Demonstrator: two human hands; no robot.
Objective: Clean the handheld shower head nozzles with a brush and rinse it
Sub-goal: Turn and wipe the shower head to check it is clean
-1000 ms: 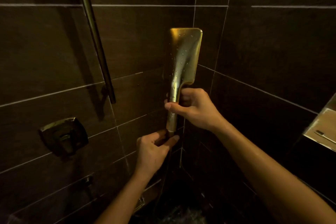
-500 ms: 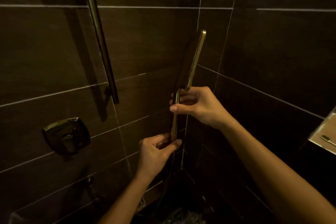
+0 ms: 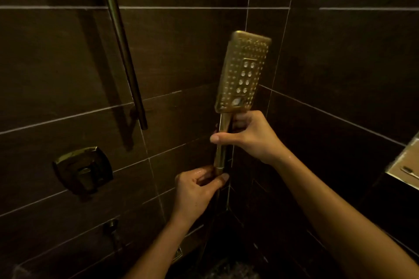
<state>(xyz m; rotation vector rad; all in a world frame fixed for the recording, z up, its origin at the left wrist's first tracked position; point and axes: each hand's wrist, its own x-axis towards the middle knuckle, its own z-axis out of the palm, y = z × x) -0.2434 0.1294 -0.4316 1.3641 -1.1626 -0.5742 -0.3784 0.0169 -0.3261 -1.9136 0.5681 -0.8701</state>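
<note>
A gold rectangular shower head (image 3: 243, 72) stands upright in the tiled corner, its nozzle face with many small dots turned toward me. My right hand (image 3: 247, 136) is wrapped around the upper handle just below the head. My left hand (image 3: 199, 184) pinches the bottom end of the handle where the dark hose (image 3: 209, 217) joins. Both hands look wet. No brush is in either hand.
A metal slide bar (image 3: 122, 45) runs down the left wall. A square valve handle (image 3: 84, 171) sits below it, and a small hose outlet (image 3: 111, 225) lower still. At the right edge a wall niche (image 3: 405, 165) holds a thin brush-like tool (image 3: 409, 171).
The shower head has been rotated about its handle: first its smooth back faced me, then it was edge-on, now the nozzle face shows. Both hands kept their grips.
</note>
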